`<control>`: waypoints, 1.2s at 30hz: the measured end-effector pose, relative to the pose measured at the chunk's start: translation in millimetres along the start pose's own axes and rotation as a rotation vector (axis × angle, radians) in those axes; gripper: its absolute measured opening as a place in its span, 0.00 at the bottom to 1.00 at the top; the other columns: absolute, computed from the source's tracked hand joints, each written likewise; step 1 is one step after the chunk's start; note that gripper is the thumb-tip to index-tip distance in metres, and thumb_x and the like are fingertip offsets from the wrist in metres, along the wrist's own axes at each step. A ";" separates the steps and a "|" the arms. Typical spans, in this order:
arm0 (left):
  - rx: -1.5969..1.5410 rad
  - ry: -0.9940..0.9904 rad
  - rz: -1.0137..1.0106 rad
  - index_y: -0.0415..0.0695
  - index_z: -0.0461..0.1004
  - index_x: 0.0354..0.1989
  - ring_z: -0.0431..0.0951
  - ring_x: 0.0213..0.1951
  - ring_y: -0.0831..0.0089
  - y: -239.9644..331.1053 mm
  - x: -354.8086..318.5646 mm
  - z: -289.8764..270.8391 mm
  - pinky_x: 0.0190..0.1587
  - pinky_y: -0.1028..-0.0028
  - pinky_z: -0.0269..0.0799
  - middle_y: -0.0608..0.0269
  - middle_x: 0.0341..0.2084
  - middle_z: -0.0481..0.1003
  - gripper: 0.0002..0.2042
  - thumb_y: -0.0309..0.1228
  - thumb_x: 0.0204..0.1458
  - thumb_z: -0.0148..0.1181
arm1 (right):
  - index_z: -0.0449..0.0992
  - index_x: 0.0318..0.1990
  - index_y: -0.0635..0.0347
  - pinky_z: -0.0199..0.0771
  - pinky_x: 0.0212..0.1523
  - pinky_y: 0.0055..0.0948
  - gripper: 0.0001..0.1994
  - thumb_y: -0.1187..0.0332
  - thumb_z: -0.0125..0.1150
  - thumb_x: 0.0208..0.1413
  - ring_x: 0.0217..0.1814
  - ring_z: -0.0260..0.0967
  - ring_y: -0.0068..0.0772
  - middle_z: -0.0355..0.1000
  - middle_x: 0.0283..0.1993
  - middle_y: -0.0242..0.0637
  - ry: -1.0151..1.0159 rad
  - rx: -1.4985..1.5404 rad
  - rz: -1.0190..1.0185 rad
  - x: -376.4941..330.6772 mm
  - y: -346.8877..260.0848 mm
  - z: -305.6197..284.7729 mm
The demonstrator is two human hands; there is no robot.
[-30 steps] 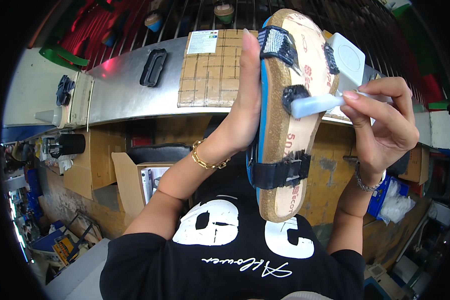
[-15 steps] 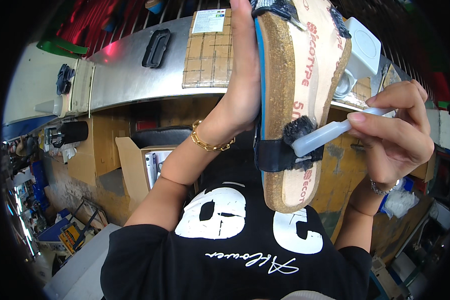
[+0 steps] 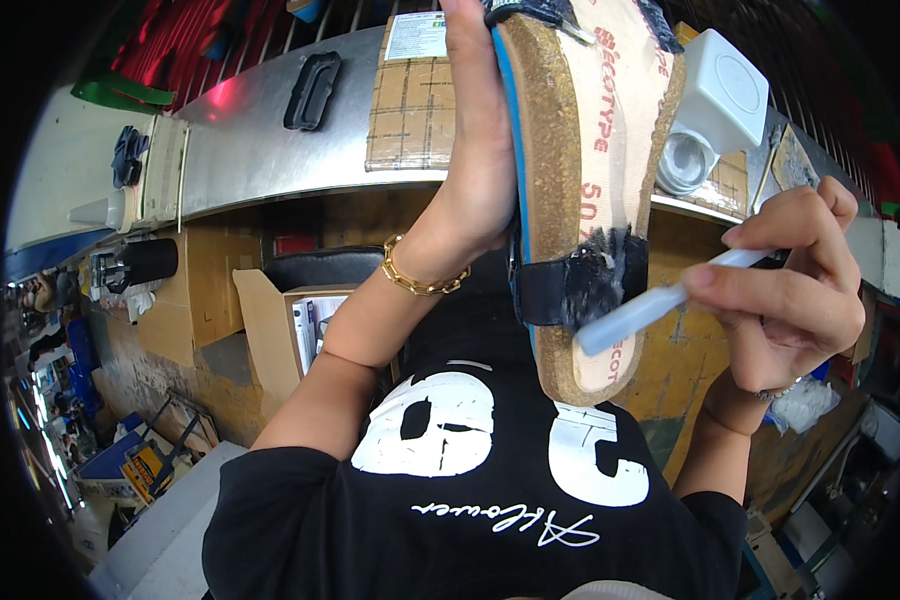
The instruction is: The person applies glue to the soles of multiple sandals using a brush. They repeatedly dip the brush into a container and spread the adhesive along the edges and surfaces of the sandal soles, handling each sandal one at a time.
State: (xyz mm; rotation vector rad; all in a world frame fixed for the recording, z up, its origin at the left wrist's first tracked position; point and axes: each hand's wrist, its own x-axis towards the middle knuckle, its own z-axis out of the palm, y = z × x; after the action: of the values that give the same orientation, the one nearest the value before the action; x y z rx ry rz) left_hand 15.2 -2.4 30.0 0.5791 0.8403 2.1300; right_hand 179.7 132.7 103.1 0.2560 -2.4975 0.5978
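My left hand [image 3: 478,160] grips a sandal [image 3: 550,130] by its left side, its other fingers hidden behind. The sandal's underside faces me: a brown cork edge around a beige board with red print, and a blue layer showing along the left side. A black strap [image 3: 544,292] crosses the lower end, its flaps folded over and looking wet. Between the thumb and fingers of my right hand [image 3: 795,285] is a brush [image 3: 642,312] with a whitish plastic handle. Its head lies over the strap's lower edge; the dark bristles blend with the strap.
On the metal bench [image 3: 240,140] lie a black tray [image 3: 313,92] and a taped cardboard box [image 3: 410,110]. Behind the sandal on the right is a white plastic container [image 3: 725,90] with a round opening. Below the bench, an open carton [image 3: 267,325] holds papers.
The brush has moved down across the strap, toward the sandal's lower end. The sandal has shifted slightly up and left, and more dark wetness shows on the strap flaps.
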 end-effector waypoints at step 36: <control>-0.024 0.229 0.178 0.39 0.59 0.68 0.73 0.59 0.61 22.3 4.9 -24.4 0.64 0.63 0.68 0.50 0.60 0.70 0.45 0.70 0.61 0.29 | 0.88 0.27 0.49 0.52 0.44 0.32 0.12 0.71 0.71 0.27 0.29 0.63 0.25 0.71 0.26 0.29 0.183 0.224 0.210 -12.3 -4.9 28.4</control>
State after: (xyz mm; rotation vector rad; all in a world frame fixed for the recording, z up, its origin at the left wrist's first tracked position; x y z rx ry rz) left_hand -14.0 -18.8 30.1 0.4153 0.9142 2.3993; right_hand 178.0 115.8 76.8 0.0192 -2.2969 0.9452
